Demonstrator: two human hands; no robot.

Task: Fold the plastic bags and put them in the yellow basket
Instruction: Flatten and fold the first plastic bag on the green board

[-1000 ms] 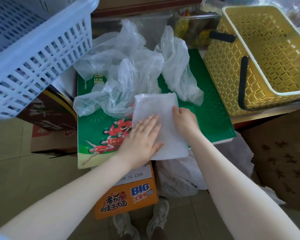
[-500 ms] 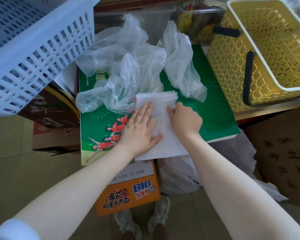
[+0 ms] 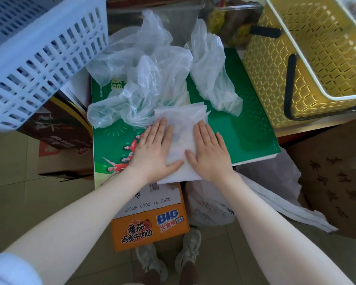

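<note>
A folded white plastic bag (image 3: 181, 128) lies flat on a green box (image 3: 245, 124). My left hand (image 3: 152, 151) presses palm-down on its left side, fingers spread. My right hand (image 3: 209, 153) lies flat on its right side, a ring on one finger. Neither hand grips anything. Behind the folded bag sits a heap of crumpled clear bags (image 3: 148, 79), and one more crumpled bag (image 3: 212, 70) lies to its right. The yellow basket (image 3: 265, 83) with black handles stands at the right of the green box; what I see of its inside holds nothing.
A white slatted basket (image 3: 39, 54) overhangs the upper left. An orange noodle carton (image 3: 150, 225) stands under the green box's front edge. A white printed bag (image 3: 210, 206) and brown cardboard boxes (image 3: 337, 182) sit on the right. My shoes are on the tiled floor.
My right hand has gone from curled on the bag to lying flat and spread. Both hands have slid toward the bag's near end, and its far edge now looks doubled over.
</note>
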